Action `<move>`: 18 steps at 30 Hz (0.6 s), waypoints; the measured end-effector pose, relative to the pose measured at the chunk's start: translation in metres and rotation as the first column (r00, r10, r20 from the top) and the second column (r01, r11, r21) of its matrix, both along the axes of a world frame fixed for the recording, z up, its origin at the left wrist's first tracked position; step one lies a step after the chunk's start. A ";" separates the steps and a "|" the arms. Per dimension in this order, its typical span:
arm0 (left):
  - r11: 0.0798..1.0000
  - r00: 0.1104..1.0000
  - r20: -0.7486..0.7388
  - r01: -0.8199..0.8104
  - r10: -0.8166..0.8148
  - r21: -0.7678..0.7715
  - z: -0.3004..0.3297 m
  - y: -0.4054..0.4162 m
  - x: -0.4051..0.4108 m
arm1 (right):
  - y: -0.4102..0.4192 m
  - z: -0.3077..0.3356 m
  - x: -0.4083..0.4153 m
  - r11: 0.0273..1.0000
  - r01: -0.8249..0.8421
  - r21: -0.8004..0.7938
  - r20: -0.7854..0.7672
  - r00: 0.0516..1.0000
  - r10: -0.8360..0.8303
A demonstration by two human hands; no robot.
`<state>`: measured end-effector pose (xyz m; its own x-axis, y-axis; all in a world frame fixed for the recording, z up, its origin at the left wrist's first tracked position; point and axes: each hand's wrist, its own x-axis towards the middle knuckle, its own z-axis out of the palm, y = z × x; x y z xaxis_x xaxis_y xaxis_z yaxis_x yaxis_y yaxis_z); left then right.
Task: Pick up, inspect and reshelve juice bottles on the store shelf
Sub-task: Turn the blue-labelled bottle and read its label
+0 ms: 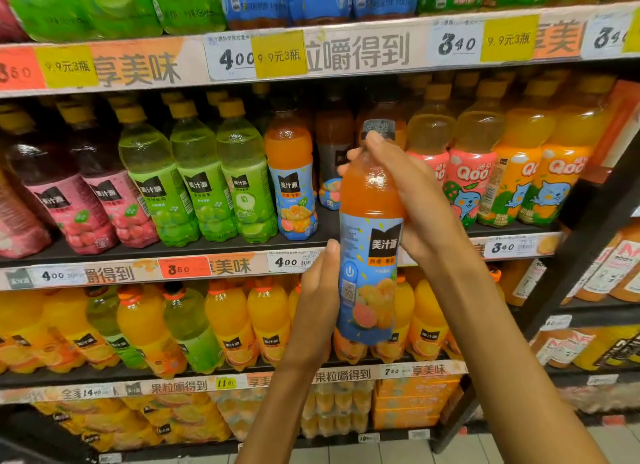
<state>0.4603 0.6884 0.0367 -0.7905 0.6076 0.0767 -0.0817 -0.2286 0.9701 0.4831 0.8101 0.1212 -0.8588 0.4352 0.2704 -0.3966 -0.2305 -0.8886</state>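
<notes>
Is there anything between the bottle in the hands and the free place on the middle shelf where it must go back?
Nothing visible blocks it. The held bottle is in front of the gap, right of the matching blue-label bottle; another bottle stands further back.

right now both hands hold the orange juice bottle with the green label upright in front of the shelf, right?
Not quite: the label is blue, not green, as the head view shows. Both hands, left and right, do hold the orange juice bottle with the blue label upright in front of the store shelf.
</notes>
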 end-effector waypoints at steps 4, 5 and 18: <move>0.996 0.953 -0.294 -0.079 0.067 -0.031 0.000 0.010 0.003 | -0.002 0.000 0.000 0.989 0.144 0.043 -0.012 0.990 -0.143; 0.996 0.943 -0.326 -0.083 0.068 -0.031 -0.002 0.011 0.003 | -0.001 0.001 0.000 0.990 0.126 0.054 -0.009 0.992 -0.126; 0.991 0.890 -0.439 -0.131 0.125 0.016 -0.012 0.020 -0.018 | 0.008 0.004 0.001 0.912 0.073 0.405 -0.174 0.985 -0.002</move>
